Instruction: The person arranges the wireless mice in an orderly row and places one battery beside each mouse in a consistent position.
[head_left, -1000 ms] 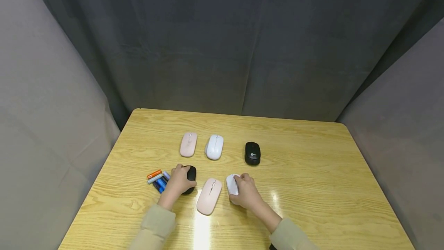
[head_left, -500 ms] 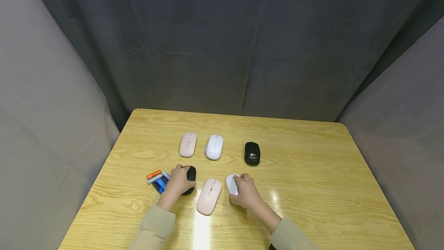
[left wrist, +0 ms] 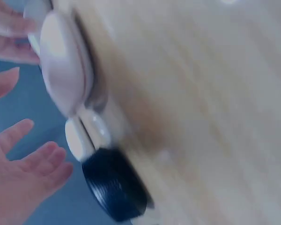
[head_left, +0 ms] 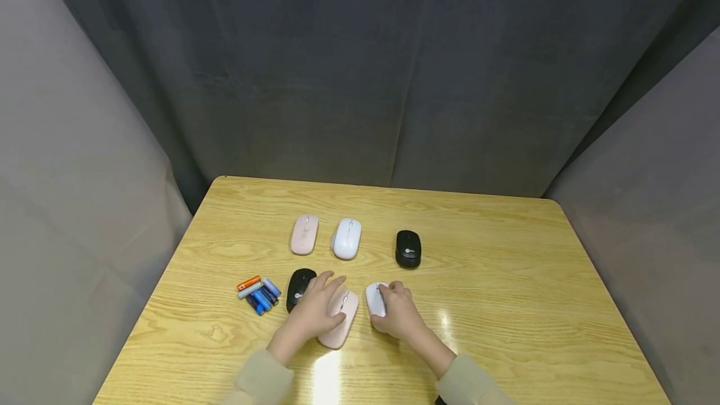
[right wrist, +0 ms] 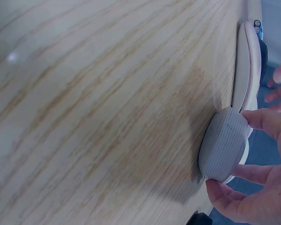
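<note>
My left hand (head_left: 315, 308) hovers over the near pink mouse (head_left: 343, 329) and the right edge of a black mouse (head_left: 298, 285), covering part of both. Its fingers are spread and, in the left wrist view, stand apart from the pink mouse (left wrist: 61, 61) with nothing between them. My right hand (head_left: 402, 312) grips a white mouse (head_left: 374, 300) on the table, just right of the pink one. In the right wrist view, thumb and fingertips hold the ribbed sides of this white mouse (right wrist: 222, 145).
Behind the hands lie another pink mouse (head_left: 304, 234), a white mouse (head_left: 347, 238) and a black mouse (head_left: 408, 249). Several batteries (head_left: 259, 294) sit in a cluster at the left of the wooden table (head_left: 506, 305). A dark object (head_left: 440, 400) pokes out beside the right sleeve.
My left hand has let go of the black mouse beside the batteries and moved right, over the near pink mouse. My right hand still holds the white mouse in the same place.
</note>
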Tool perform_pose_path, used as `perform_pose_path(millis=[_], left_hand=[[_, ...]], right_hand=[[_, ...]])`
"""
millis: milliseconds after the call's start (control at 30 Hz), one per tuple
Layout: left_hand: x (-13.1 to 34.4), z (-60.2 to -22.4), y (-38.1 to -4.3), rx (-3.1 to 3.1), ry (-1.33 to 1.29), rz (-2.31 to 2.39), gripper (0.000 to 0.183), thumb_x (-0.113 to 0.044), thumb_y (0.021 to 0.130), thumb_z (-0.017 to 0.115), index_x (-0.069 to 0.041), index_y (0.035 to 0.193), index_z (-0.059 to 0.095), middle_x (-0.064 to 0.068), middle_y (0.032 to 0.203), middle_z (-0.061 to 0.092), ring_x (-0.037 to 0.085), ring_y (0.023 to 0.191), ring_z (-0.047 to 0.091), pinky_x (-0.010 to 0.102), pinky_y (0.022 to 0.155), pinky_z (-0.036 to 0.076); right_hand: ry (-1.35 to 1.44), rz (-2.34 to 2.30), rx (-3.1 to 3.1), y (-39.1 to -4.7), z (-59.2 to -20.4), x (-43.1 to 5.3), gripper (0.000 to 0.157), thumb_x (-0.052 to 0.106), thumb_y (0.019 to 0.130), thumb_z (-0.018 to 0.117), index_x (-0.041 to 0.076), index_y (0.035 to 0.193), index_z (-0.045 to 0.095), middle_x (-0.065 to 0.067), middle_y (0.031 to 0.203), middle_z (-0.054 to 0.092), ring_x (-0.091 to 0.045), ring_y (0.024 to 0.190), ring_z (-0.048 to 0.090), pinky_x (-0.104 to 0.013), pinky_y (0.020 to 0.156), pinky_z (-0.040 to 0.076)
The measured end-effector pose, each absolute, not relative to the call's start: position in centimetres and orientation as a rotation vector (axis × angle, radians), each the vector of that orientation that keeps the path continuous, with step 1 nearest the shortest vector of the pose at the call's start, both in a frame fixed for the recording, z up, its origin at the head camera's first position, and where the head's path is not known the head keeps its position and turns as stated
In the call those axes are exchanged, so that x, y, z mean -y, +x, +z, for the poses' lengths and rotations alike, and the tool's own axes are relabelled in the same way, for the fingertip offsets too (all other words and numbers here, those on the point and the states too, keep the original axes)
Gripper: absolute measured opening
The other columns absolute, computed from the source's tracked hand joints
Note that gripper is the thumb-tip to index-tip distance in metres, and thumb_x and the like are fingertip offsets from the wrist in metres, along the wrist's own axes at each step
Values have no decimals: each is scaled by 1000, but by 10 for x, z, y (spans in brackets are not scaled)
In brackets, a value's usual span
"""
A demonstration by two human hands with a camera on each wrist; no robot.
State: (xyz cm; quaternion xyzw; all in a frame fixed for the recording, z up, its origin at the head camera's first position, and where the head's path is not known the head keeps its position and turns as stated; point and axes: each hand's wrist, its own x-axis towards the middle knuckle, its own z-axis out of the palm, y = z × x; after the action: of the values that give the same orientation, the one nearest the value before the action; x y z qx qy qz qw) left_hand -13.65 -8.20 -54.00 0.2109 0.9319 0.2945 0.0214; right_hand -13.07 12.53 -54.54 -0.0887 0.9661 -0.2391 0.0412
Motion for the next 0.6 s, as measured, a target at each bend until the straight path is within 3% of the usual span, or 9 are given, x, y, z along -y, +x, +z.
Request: perform_pose_path(millis=[267,600], left_hand=[[71,-552,-123,-2834,654,773,73,-26,67,75,-6,132,47,20,123,44,33,109,44,43,88,44],[63,-557,-117,-2853,548,846,73,-19,59,73,0,126,51,24,118,44,36,104,44,45,83,46]], right_hand=[[-256,-729,-2942,-131,-542,-125,66,24,65,78,-8,119,55,-25,111,50,-33,96,48,-40,80,47],[-263,-740,-2947,-130,-544,-125,67,24,65,78,-8,119,55,-24,111,50,-34,96,48,-41,81,46]])
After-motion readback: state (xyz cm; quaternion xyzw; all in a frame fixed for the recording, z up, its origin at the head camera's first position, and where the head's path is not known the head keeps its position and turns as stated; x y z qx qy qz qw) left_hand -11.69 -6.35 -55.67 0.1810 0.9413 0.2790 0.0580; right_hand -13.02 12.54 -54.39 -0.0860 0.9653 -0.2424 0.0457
